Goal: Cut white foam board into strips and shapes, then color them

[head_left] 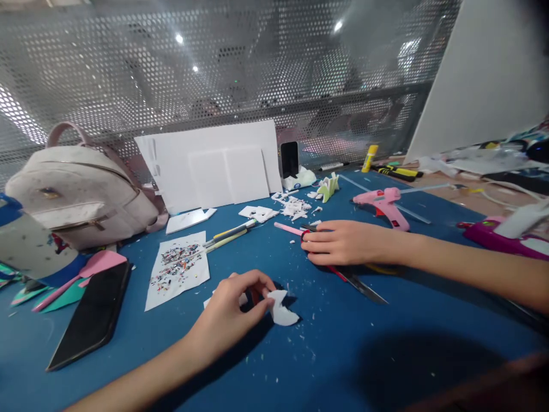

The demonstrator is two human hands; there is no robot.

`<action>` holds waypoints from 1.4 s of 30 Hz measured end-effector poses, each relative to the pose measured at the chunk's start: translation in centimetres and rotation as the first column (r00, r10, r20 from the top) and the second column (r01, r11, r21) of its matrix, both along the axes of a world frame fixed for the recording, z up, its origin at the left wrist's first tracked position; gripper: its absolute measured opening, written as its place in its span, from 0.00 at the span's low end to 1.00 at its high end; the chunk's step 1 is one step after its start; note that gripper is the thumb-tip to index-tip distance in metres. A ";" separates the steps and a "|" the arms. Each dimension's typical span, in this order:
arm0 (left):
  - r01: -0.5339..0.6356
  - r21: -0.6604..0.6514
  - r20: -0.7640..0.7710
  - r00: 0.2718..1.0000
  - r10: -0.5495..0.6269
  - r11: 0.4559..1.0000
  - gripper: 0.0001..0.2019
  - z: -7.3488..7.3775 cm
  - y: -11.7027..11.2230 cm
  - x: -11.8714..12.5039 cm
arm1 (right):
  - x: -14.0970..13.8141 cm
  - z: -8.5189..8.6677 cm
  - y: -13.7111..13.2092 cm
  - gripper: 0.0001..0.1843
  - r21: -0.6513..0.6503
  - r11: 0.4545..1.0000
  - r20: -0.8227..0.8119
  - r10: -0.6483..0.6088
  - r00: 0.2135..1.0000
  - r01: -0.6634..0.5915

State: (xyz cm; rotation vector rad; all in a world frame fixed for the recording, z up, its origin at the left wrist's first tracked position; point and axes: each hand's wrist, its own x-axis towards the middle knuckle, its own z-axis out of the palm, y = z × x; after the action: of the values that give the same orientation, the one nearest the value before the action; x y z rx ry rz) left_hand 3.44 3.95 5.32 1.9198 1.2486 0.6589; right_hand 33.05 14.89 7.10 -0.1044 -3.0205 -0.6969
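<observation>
My left hand point(234, 309) pinches a small white curved foam piece point(283, 309) against the blue table point(343, 355), thumb and fingers closed on its edge. My right hand point(343, 243) lies further back, fingers closed over red-handled scissors point(360, 286) whose blades point toward me on the table. A pink stick point(287, 229) lies just left of that hand.
A paper sheet with coloured scraps point(178, 274), pencils point(229, 234), a black phone point(92, 315), a pale backpack point(81, 194), white foam boards point(210, 166), white offcuts point(294, 207), a pink glue gun point(384, 205), a yellow glue stick point(369, 157). A perforated metal screen stands behind.
</observation>
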 end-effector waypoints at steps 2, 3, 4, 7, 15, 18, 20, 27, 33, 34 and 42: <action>0.002 -0.005 -0.013 1.000 -0.002 1.000 0.04 0.1 0.2 0.1 | 0.2 0.5 0.3 0.17 0.000 1.000 0.019 0.029 0.999 -0.029; -0.002 -0.010 -0.017 1.000 0.002 1.000 0.04 0.1 0.3 0.0 | 0.4 0.9 0.4 0.17 0.000 0.999 0.026 0.033 0.999 -0.033; -0.009 -0.017 -0.017 1.000 0.009 1.000 0.04 0.1 0.4 -0.1 | 0.7 1.2 0.4 0.18 0.000 1.000 0.028 0.028 0.999 -0.028; -0.023 -0.051 0.009 1.000 0.023 0.998 0.04 0.1 0.4 -0.6 | 2.0 2.1 0.3 0.18 0.007 0.999 0.001 -0.049 0.999 0.049; 0.035 -0.219 0.303 0.952 0.034 0.975 0.09 0.2 0.5 -1.5 | 2.8 1.1 -2.0 0.13 -0.266 0.958 -0.271 -0.184 0.945 0.110; 0.043 -0.253 0.414 0.908 0.068 0.966 0.09 0.6 0.5 -1.7 | 1.8 0.9 -3.4 0.15 -0.488 0.862 -0.290 -0.312 0.905 0.140; 0.050 -0.274 0.471 0.878 0.088 0.960 0.09 0.8 0.5 -1.8 | 1.3 1.2 -4.2 0.15 -0.656 0.741 -0.272 -0.413 0.869 0.147; 0.158 -0.398 0.619 0.773 0.137 0.904 0.08 1.0 -0.6 -2.1 | -0.7 2.2 -5.5 0.08 -0.843 0.537 -0.259 -0.443 0.858 0.022; 0.251 -0.450 0.706 0.688 0.170 0.857 0.09 1.0 -1.8 -1.8 | -2.4 1.3 -6.2 0.11 -0.719 0.694 -0.251 -0.303 0.919 0.033; 0.260 -0.451 0.715 0.677 0.172 0.854 0.09 1.0 -1.9 -1.8 | -2.6 1.1 -6.2 0.11 -0.709 0.705 -0.253 -0.296 0.921 0.031; 0.324 -0.433 0.758 0.635 0.145 0.841 0.06 1.0 -2.3 -2.1 | -3.3 1.0 -6.1 0.12 -0.700 0.713 -0.250 -0.287 0.925 0.032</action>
State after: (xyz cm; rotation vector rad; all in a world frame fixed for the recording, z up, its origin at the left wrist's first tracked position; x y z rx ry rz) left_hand 1.38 1.61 6.33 1.0028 0.6444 0.8415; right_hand 29.72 8.75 8.07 -0.4648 -2.7550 0.4547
